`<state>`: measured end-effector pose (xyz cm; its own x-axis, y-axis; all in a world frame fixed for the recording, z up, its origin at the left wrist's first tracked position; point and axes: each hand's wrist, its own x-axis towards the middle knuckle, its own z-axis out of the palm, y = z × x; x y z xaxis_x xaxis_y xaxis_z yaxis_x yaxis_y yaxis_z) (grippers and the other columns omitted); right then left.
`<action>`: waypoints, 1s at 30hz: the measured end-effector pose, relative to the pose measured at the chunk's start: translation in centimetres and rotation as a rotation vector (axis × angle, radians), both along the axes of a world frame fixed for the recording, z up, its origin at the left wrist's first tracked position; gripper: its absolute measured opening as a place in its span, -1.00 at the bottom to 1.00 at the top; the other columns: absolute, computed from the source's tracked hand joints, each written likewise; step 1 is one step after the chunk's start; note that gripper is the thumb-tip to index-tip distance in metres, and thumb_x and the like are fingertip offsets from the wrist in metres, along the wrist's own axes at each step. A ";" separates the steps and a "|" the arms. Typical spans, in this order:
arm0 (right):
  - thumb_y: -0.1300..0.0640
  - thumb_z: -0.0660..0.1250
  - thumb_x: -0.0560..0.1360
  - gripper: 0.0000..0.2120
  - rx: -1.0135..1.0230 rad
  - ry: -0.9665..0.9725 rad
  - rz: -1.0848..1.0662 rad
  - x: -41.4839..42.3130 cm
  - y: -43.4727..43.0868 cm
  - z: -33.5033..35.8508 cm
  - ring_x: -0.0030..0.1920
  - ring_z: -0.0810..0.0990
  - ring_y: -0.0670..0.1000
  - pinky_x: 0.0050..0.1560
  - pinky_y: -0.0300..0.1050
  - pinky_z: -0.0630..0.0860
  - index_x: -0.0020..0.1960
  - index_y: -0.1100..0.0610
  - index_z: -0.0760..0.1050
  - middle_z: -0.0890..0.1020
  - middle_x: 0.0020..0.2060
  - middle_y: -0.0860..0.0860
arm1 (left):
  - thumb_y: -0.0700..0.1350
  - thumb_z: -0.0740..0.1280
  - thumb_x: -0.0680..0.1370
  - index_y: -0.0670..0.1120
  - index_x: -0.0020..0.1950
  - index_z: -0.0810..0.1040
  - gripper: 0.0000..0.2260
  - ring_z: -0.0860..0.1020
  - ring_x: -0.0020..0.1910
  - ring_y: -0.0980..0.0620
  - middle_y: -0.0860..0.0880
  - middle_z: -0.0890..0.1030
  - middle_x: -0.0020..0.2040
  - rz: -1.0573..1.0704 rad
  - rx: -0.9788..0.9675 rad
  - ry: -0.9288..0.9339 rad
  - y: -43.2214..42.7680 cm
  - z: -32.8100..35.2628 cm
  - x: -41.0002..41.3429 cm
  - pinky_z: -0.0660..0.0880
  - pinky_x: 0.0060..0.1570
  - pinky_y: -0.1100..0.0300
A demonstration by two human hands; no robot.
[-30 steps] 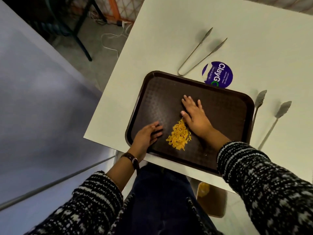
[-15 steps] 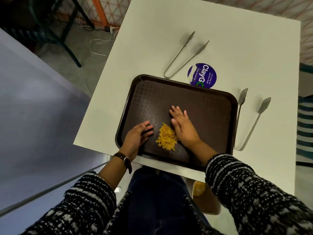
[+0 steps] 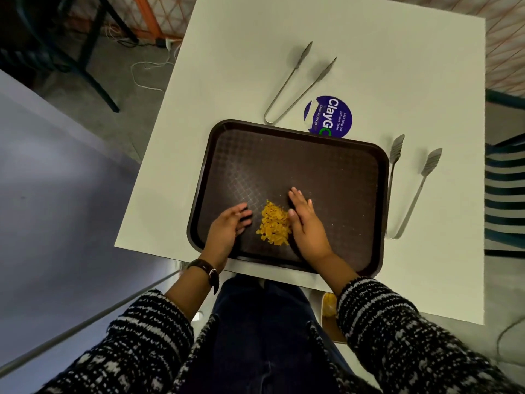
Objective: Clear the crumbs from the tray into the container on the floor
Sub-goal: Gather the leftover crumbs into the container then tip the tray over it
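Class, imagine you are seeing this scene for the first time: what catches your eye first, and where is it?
The heap of yellow crumbs on the near part of the dark brown tray draws the eye first. The left hand and right hand lie on the tray on either side of it. Beyond the tray's far edge, a round purple sticker stands out on the white table.

White table [image 3: 241, 52] stands on grey floor [image 3: 136, 115] beside dark furniture legs [image 3: 104, 78].

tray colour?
Dark brown tray, diamond-textured surface; head view.
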<state>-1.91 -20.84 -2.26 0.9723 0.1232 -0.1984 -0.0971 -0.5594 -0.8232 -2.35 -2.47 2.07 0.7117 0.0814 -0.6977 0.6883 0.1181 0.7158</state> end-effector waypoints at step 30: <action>0.09 0.08 0.61 -0.56 -0.133 0.076 -0.140 -6.3 -1.4 0.4 0.52 0.07 -0.07 0.49 -0.24 -0.17 0.47 0.14 0.20 0.21 0.50 0.03 | -0.23 0.18 0.57 -0.13 0.14 0.53 -0.80 0.39 0.16 0.01 -0.14 0.46 0.17 -0.773 0.634 -0.776 -4.6 -5.8 1.9 0.27 0.18 0.30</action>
